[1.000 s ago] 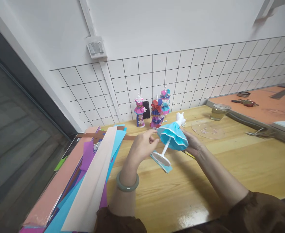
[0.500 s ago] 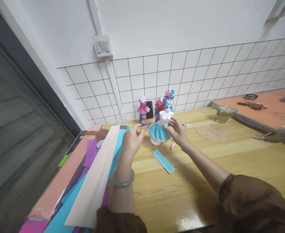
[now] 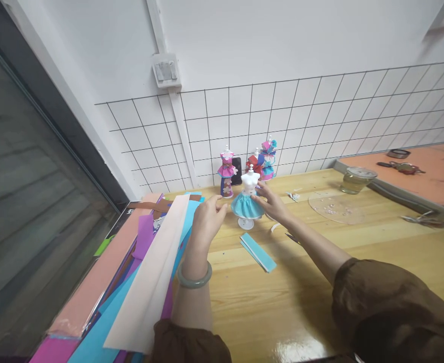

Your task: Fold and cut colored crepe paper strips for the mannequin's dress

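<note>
A small white dress form [image 3: 250,180] in a gathered turquoise skirt [image 3: 246,206] stands upright on its round white base. My right hand [image 3: 277,204] is at its right side, thumb and forefinger gripping it around the waist. To the left of the skirt is my left hand [image 3: 208,219], its thumb and forefinger apart and nothing visible between them; its other fingers are partly hidden. In front of the base lie folded turquoise strips [image 3: 258,252] with a pale edge. A thin pale strip [image 3: 275,228] curls near my right wrist.
Behind stand several dressed forms, one in pink [image 3: 227,171], and a dark phone [image 3: 236,169]. Coloured sheets [image 3: 150,282] pile up at left. Rightward are a clear plate [image 3: 326,214] with small beads, a lidded glass cup [image 3: 358,180] and scissors [image 3: 426,221].
The dress form has gone from tilted to upright, its base now level on the table. My right hand has moved slightly with it; my left hand stays beside the skirt.
</note>
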Demonstrator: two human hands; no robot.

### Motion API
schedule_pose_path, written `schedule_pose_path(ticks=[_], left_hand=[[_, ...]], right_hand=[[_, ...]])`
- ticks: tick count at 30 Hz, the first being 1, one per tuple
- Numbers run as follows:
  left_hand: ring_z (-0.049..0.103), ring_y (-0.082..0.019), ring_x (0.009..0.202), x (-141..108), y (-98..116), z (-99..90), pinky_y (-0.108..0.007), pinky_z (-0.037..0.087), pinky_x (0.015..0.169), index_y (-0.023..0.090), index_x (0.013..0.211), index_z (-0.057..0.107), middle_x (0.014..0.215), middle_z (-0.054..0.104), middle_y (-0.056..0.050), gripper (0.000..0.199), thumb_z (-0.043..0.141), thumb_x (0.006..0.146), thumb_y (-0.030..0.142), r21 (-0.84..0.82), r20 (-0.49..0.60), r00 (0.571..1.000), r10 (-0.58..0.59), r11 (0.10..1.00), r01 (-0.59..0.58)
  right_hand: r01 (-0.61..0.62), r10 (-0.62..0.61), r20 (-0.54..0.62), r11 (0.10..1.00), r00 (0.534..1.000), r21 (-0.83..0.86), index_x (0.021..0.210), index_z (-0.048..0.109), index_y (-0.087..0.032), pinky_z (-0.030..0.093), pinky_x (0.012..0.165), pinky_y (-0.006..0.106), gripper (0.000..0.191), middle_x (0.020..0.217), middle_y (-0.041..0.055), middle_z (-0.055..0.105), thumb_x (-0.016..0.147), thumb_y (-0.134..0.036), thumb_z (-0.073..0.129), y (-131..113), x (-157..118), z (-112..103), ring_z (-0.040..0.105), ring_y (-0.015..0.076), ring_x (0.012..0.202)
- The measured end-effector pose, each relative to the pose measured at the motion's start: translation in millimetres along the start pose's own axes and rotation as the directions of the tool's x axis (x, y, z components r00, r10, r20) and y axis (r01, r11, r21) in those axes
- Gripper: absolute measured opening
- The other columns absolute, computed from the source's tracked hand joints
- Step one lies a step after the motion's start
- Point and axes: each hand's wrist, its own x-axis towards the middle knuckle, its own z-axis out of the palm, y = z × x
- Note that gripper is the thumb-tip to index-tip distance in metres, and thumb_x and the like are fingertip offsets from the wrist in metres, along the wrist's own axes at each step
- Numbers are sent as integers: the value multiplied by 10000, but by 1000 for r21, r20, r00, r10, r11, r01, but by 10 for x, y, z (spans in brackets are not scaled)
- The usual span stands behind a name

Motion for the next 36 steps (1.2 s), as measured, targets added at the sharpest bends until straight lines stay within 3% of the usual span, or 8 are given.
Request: schedule_pose_path(ticks=[12,15,19,21,23,29,32,36], left_hand=[[638,-193,775,10,-5,25,-288,464,659,183,1128,581,825,702,-48,335,523,811,277,16,57,998,-21,1000,20],[636,-199,780,5,-1,14,-289,456,655,180,1122,585,827,703,-49,334,520,811,283,26,56,998,-17,1000,16],[634,-202,826,-2,16,-8,-287,454,684,182,1139,575,870,702,-47,344,514,817,289,50,73,996,-46,998,42],[630,-197,860,-4,20,-9,-282,452,716,191,1150,569,896,700,-42,349,512,822,297,67,80,995,-61,996,56],[625,-195,884,-4,20,-1,-276,449,730,202,1156,566,911,698,-37,351,509,826,308,75,91,993,-71,995,64],[623,-194,850,-5,43,37,-275,434,705,192,1183,551,882,695,-39,380,498,827,314,66,139,986,-96,994,87],[622,-193,810,-2,43,44,-277,429,690,166,1189,546,828,692,-45,397,488,828,323,64,164,982,-93,994,84],[615,-189,799,0,10,58,-275,428,690,156,1086,609,836,683,-52,347,497,818,345,27,213,975,-65,998,61]], right_hand=[[63,-57,97,996,994,-63,1338,397,-284,322,1030,414,636,1328,58,506,755,-390,630,25,-99,-48,435,215,1238],[47,-49,-19,994,999,-98,1251,478,-272,364,990,393,530,1286,60,535,760,-410,619,-60,-197,-80,472,206,1192],[-21,-56,-284,965,957,-260,917,587,-217,467,778,346,282,935,62,645,783,-464,563,-138,-500,-144,596,186,846],[-41,-43,-218,931,975,-364,812,563,-207,461,671,317,250,778,45,629,783,-455,558,-134,-717,-157,571,165,683],[-45,44,-14,880,999,-473,819,552,-208,440,606,296,216,735,39,624,792,-422,541,-102,-945,-142,554,155,618],[-203,396,188,756,899,-622,1123,516,-207,413,610,286,381,760,21,638,748,-270,545,51,-1370,7,592,174,674],[-277,422,183,809,888,-519,1137,515,-186,407,599,287,391,698,-2,594,751,-250,526,88,-1392,50,562,162,642],[-382,405,191,912,894,-146,1115,520,-169,410,555,265,440,692,-18,537,731,-362,613,-31,-1373,3,521,131,605]])
